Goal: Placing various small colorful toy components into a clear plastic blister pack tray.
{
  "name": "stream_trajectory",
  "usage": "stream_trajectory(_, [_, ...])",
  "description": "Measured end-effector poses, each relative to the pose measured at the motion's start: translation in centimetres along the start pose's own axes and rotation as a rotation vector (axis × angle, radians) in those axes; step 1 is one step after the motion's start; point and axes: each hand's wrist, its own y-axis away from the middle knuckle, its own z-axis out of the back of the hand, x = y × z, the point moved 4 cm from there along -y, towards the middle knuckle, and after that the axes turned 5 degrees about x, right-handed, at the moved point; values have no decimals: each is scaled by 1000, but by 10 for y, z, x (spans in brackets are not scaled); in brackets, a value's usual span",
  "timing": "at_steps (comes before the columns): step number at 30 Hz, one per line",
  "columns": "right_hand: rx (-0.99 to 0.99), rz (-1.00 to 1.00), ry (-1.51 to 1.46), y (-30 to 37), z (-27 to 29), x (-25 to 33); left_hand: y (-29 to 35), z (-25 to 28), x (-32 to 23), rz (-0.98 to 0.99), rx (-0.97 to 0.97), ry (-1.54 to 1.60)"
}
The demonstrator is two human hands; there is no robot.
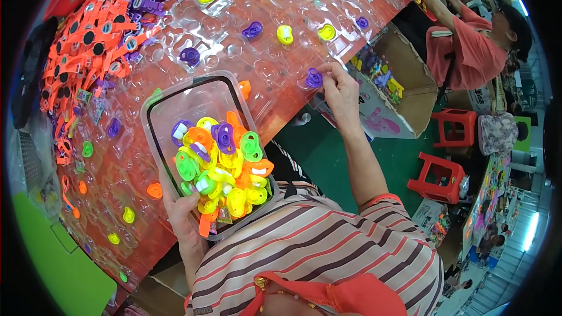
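My left hand [186, 215] is closed on the near left rim of a clear plastic tub [153, 134], which is tilted against my body. Yellow, orange, green and purple toy pacifiers [224, 138] fill its lower part, some with white teeth-like parts. My right hand [341, 90] reaches out to the table's near edge. Its thumb and fingers pinch a purple toy pacifier [314, 78] just over a clear blister tray [298, 76]. Whether that pacifier touches the tray I cannot tell.
Clear blister trays, several with single pacifiers, cover the red table [266, 129]. Orange watch-like straps [88, 35] and purple ones [146, 0] are heaped at the left. A cardboard box [404, 58], red stools [438, 178] and a person in a pink top [462, 52] are at the right.
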Motion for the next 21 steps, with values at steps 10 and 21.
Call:
stream_trajectory(10, [-97,283,407,8,0,20,9,16,-7,21,-58,-30])
stream_trajectory(21, [-32,479,628,-84,-34,42,23,52,-14,-137,-18,68])
